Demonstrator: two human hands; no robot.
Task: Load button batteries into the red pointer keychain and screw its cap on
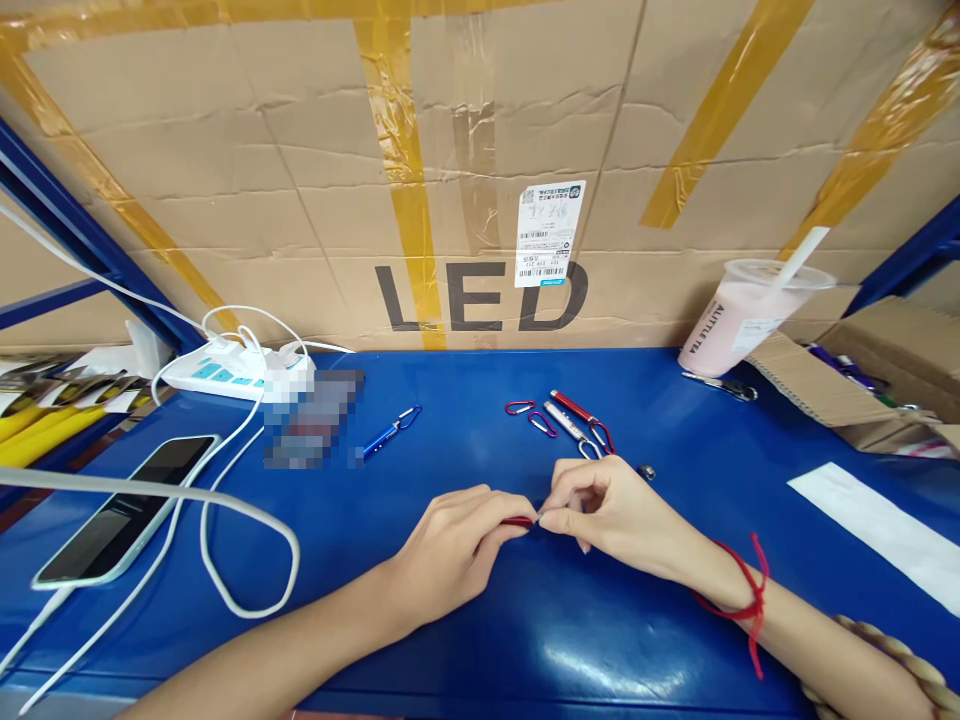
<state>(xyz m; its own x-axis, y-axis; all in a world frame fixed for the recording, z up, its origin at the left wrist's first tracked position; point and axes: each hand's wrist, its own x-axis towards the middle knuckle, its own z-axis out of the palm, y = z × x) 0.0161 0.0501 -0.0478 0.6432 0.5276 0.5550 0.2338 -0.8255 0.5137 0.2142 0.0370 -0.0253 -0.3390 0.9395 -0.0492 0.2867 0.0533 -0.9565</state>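
Note:
Near the middle of the table, my left hand is closed around a slim red tube, which looks like a penlight body and is mostly hidden by the fingers. My right hand pinches at the tube's right end; whatever is between its fingertips is too small to make out. Just beyond lie a red penlight and a silver penlight with carabiner clips. A loose red carabiner and a purple carabiner are beside them. Farther left is a blue penlight with its clip.
A phone, white cables and a power strip occupy the left. A drink cup, keys, an open carton and a white paper strip are on the right. A large cardboard box stands behind.

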